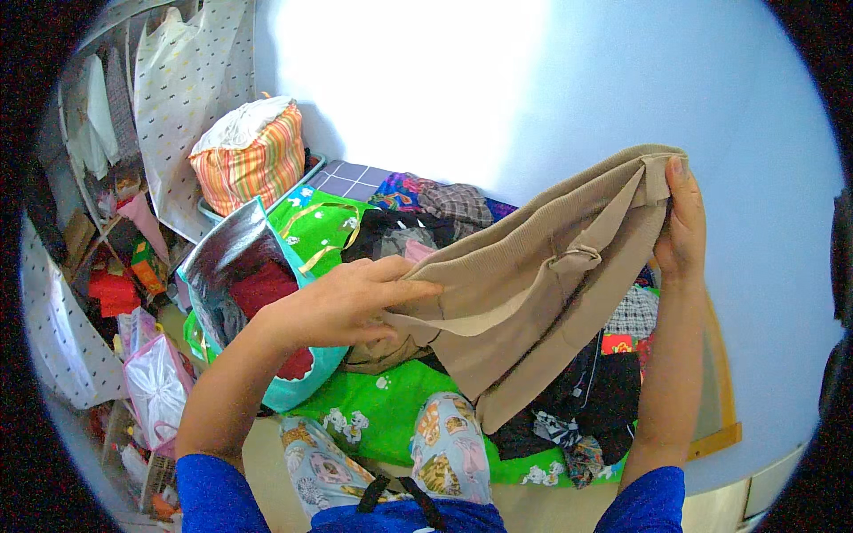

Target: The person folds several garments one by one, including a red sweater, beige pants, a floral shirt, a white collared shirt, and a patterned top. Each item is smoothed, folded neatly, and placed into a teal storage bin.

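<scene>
A tan cloth garment with a ribbed waistband and a fabric belt [533, 286] is stretched out between my hands, its lower part hanging above my knee. My left hand [360, 300] holds the waistband's left end between its fingers. My right hand [683, 220] grips the upper right corner, thumb on the near side. Behind and below lie piled clothes: black garments [613, 380], a grey plaid cloth [633, 310] and a dark heap with a pink piece [416, 250]. Beside my left forearm stands an open teal bag with a silvery lining [226, 266] and dark red cloth inside.
A green patterned sheet [393, 406] lies under the clothes. An orange striped drawstring bag [256, 160] sits in a basket at the back left. A fabric-covered rack with shelves [180, 100] stands on the left, near a clear pink-edged bag [156, 386]. A pale wall [753, 200] rises on the right.
</scene>
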Demonstrator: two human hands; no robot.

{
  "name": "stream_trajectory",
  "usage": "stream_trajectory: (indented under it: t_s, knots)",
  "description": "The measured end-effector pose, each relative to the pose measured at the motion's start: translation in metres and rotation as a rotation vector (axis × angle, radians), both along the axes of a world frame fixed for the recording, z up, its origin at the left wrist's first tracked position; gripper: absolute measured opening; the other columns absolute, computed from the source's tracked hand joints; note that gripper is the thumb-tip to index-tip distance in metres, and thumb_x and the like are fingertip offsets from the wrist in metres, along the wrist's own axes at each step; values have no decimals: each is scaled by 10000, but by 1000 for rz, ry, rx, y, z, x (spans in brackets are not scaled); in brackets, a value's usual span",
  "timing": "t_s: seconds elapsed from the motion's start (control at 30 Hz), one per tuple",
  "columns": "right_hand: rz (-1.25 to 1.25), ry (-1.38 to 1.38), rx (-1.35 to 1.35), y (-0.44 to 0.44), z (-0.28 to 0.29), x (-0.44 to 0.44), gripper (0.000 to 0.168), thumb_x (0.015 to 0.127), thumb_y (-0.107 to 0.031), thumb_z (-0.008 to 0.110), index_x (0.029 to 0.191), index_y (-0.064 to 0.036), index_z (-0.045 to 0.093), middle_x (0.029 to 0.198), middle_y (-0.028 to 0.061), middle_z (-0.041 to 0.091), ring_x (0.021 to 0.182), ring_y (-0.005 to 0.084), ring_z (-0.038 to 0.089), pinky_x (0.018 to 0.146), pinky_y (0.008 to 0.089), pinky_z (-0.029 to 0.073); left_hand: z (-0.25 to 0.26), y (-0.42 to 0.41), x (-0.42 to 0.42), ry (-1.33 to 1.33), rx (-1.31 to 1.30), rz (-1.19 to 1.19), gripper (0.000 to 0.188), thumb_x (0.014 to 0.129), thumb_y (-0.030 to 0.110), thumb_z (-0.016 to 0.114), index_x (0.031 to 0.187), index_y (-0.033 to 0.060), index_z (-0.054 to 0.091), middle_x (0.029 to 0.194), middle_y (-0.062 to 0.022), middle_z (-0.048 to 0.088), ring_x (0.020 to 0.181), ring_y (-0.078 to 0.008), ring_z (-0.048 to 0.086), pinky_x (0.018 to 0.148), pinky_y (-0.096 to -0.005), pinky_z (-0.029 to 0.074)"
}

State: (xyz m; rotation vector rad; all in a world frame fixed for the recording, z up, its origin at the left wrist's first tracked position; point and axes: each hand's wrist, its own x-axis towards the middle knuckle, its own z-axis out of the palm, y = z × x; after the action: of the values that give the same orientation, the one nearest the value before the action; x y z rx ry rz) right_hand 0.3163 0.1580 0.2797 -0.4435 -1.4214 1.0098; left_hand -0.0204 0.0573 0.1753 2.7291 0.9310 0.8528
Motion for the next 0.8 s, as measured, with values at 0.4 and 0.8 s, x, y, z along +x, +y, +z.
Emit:
stream_trajectory:
  t_s: [0.4, 0.8]
  knots:
    - [-214, -357, 182, 11, -9, 5, 187, 859, -236, 581, 892, -53, 597, 829, -2, 603, 756, 83, 537, 707, 223, 426, 73, 15, -57, -13, 159, 273, 150, 706, 140, 695, 760, 41, 595, 707, -65, 525, 701, -207, 529, 626, -310, 416]
    - [-210, -558, 327, 9, -25, -2, 341, 812, -68, 563, 1148, -114, 526, 942, 13, 576, 808, 83, 524, 714, 248, 441, 152, 34, -63, -146, 87, 389, 213, 748, 140, 658, 911, 54, 550, 853, 6, 533, 859, -80, 487, 791, -240, 395]
